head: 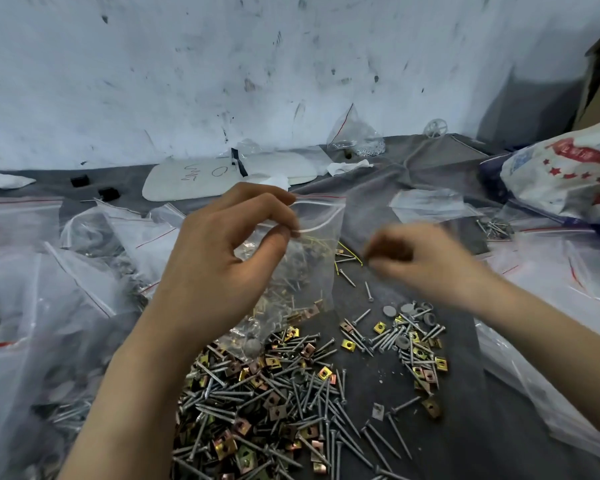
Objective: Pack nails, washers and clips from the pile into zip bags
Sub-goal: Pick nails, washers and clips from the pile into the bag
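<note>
My left hand (222, 258) pinches the top edge of a clear zip bag (317, 258), which hangs open above the pile and holds nails, clips and washers. My right hand (426, 258) is blurred, just right of the bag's mouth, with its fingers curled; whether it holds anything is unclear. The main pile of nails and brass clips (267, 403) lies on the dark cloth below my left forearm. A smaller cluster (409, 337) with grey washers (407, 309) lies under my right wrist.
Filled zip bags (49, 306) are heaped at the left, and flat empty bags (551, 289) lie at the right. A printed white sack (568, 174) sits at the far right. A bag of hardware (357, 140) and a white board (201, 181) lie by the wall.
</note>
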The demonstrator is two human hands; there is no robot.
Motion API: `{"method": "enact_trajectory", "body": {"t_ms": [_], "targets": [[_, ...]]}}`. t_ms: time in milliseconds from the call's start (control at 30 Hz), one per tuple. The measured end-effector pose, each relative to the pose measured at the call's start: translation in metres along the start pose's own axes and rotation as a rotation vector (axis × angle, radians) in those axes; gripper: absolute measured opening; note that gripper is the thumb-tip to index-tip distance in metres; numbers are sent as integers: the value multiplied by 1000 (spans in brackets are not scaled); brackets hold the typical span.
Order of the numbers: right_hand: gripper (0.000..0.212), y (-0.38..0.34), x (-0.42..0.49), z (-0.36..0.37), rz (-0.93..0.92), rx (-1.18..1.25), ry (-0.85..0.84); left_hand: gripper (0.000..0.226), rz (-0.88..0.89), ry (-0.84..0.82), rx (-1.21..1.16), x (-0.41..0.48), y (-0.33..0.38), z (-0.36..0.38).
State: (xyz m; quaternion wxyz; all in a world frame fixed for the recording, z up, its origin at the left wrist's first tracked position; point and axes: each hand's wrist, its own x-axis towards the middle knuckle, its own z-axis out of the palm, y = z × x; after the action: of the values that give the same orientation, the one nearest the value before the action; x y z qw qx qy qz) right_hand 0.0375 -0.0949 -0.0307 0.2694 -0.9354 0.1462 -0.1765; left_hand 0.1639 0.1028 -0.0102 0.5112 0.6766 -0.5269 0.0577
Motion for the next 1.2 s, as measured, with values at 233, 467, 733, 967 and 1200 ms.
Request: {"method": "enact_trajectory", "body": {"t_ms": [233, 467, 733, 967, 1200], "targets": [[13, 43, -16, 39, 30, -449, -446, 13, 1, 3, -1, 0, 1, -1], [13, 33, -14, 27, 25, -226, -344, 14, 7, -9, 7, 0, 1, 0], [18, -52, 4, -31, -314, 584, 266, 14, 17, -39, -17, 0, 3, 7], [24, -52, 4, -25, -254, 377, 128, 14, 52, -34, -23, 1, 3, 8], [10, -33, 4, -27, -242, 429, 89, 14, 57, -13, 21, 1, 1, 9]]}}
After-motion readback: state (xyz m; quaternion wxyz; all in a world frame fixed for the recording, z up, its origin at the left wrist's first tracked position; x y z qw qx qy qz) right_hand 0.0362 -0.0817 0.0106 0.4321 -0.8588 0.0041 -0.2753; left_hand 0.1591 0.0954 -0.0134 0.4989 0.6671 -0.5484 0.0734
